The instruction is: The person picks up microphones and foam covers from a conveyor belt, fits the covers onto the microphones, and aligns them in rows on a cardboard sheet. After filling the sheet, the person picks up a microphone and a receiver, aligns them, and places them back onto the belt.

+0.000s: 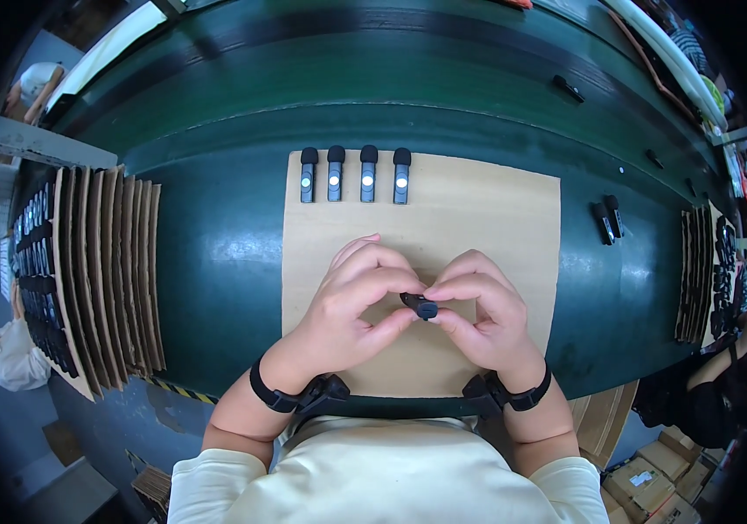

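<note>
Both hands meet over the middle of the flat tan cardboard sheet [513, 218], which lies on the dark green counter [216, 244]. Left hand [351, 306] and right hand [482, 310] are together, fingertips pinched on one small black oblong clip-on device [419, 305]. It sits right between the two hands, just above the sheet. Long axis runs roughly left-right, slightly tilted down to the right. Left hand grips the left end, right hand the right end; neither is clearly nearer. The rounded right tip shows, the rest is hidden by fingers.

Beyond the hands, near the sheet's far edge: a row of four black upright devices with lit white dots [354, 175], side by side, well apart from the hands. Stack of tan cardboard trays loaded with black parts [85, 271] at left. Two loose black devices [607, 218] on the counter at right, near another tray stack [696, 275]. Black wrist straps on both forearms.
</note>
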A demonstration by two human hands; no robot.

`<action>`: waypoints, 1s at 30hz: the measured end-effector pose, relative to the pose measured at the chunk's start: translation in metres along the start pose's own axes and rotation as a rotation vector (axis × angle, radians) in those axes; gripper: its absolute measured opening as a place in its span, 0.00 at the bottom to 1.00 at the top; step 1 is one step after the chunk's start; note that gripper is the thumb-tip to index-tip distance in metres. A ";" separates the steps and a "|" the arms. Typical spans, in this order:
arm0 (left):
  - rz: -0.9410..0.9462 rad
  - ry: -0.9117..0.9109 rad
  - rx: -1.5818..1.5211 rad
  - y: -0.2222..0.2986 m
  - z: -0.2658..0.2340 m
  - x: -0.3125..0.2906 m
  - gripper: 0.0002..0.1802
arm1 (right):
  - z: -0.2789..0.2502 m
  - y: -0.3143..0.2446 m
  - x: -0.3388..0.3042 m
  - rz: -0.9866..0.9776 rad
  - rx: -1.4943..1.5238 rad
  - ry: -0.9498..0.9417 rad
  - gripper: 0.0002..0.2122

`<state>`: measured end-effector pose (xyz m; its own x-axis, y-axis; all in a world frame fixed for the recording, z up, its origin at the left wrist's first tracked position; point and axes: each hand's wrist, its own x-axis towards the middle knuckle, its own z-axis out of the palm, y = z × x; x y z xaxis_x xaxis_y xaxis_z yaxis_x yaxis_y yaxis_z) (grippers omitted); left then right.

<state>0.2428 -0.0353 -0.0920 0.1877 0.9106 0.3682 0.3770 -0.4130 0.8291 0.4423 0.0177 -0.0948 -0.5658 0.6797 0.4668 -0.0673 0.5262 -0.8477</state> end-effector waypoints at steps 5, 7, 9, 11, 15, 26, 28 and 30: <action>0.015 0.092 -0.070 -0.001 0.002 -0.001 0.21 | 0.004 0.004 -0.001 0.190 0.264 0.106 0.09; 0.000 0.046 -0.006 0.000 0.000 -0.003 0.17 | 0.002 0.000 0.002 0.393 0.318 0.086 0.08; 0.003 0.026 0.024 0.000 -0.001 -0.004 0.16 | 0.002 -0.006 0.009 0.803 0.429 0.050 0.08; 0.048 0.009 0.032 -0.004 0.001 -0.005 0.18 | 0.002 -0.002 0.010 0.799 0.473 0.018 0.08; -0.058 0.036 -0.087 -0.001 0.005 0.000 0.21 | -0.002 0.004 0.014 0.742 0.509 -0.016 0.08; -0.391 -0.024 -0.289 -0.030 0.011 -0.005 0.19 | -0.038 0.047 0.076 0.569 -0.063 -0.021 0.10; -0.397 -0.026 -0.307 -0.030 0.011 -0.005 0.18 | -0.041 0.058 0.090 0.599 -0.168 -0.061 0.10; -0.392 -0.026 -0.303 -0.029 0.010 -0.004 0.18 | -0.042 0.064 0.100 0.613 -0.223 -0.084 0.10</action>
<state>0.2403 -0.0274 -0.1225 0.1089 0.9940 -0.0031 0.1442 -0.0127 0.9895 0.4159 0.1409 -0.0916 -0.5100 0.8527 -0.1128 0.4543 0.1556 -0.8772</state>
